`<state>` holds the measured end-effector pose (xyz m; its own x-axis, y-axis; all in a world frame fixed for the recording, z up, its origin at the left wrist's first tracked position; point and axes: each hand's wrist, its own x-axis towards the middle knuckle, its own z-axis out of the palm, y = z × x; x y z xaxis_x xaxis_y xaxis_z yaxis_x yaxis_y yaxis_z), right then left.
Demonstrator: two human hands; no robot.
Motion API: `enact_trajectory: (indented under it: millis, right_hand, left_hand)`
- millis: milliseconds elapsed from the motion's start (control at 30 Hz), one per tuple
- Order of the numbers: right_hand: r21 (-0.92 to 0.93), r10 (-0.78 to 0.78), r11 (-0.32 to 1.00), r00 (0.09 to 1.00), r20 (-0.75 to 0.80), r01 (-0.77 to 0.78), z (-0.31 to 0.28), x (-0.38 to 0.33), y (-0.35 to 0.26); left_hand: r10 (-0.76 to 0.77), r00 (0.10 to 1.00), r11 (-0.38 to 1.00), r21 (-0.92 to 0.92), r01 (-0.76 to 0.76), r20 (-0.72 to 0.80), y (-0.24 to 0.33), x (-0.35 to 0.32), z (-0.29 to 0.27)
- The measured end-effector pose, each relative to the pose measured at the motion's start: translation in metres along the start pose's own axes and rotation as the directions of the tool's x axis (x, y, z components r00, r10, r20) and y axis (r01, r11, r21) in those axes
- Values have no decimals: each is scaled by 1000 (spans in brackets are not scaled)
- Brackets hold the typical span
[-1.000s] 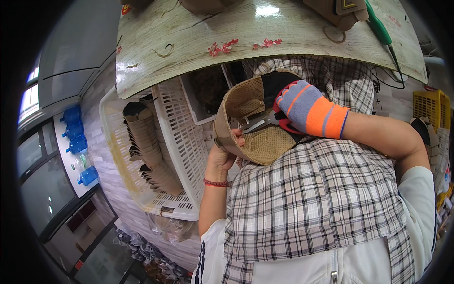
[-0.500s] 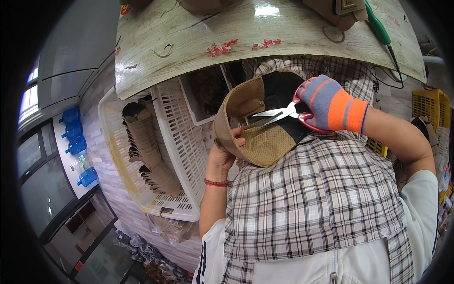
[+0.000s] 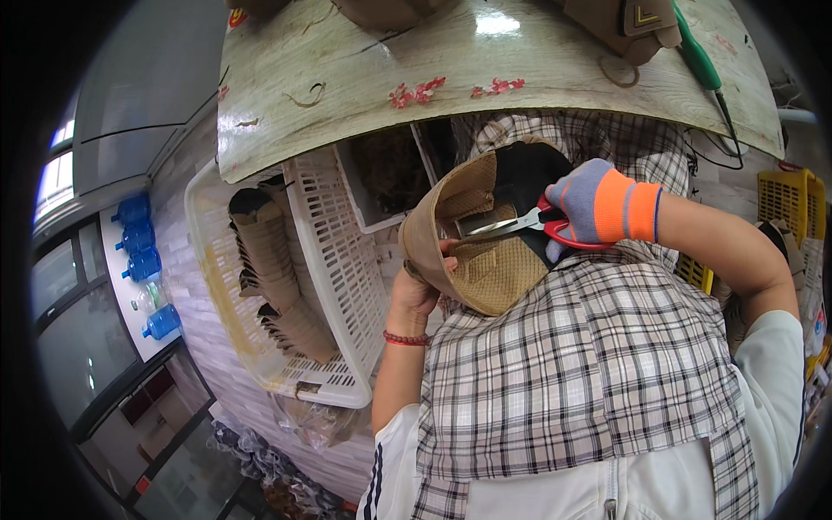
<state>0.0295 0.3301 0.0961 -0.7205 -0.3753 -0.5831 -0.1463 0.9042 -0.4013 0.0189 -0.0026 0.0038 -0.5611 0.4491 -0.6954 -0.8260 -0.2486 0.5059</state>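
A hollow tan cap (image 3: 501, 273), with mesh-like lining and a black section, is tipped above my lap, its opening facing me. My left hand (image 3: 419, 286) grips its left rim, thumb inside and the other fingers mostly hidden behind the wall. In a grey and orange glove, my right hand (image 3: 600, 204) is closed round the red handles of a pair of scissors (image 3: 513, 225). Their blades are nearly together and reach into the cap, pointing at my left thumb. Whether the tips touch a thread or the fabric is too small to tell.
Beyond the cap is a wood-patterned table (image 3: 347, 108) with more tan caps (image 3: 628, 30) and a green-handled corded tool (image 3: 696, 52). On the left, a white plastic basket (image 3: 336, 277) holds stacked tan caps (image 3: 273, 260). A yellow crate (image 3: 793, 204) stands at right.
The scissor blades have come together from an open spread, and the gloved fingers have drawn in. Cap and left hand sit slightly lower and farther right in view.
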Motion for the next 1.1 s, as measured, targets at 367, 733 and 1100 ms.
enact_trajectory:
  millis: [367,733,1100]
  right_hand:
    - [-113,-86,991,979,-185,66,-5,1,-9]
    - [-42,-54,998,996,-67,51,-6,21,-27]
    - [-66,-10,998,987,161,21,-28,23,-35]
  left_hand:
    - [-36,999,998,-45,37,14,-2,3,-1]
    - [-9,1000,996,-85,7,-24,-4,1,-1]
    - [-23,999,996,-83,19,-41,-5,1,-3]
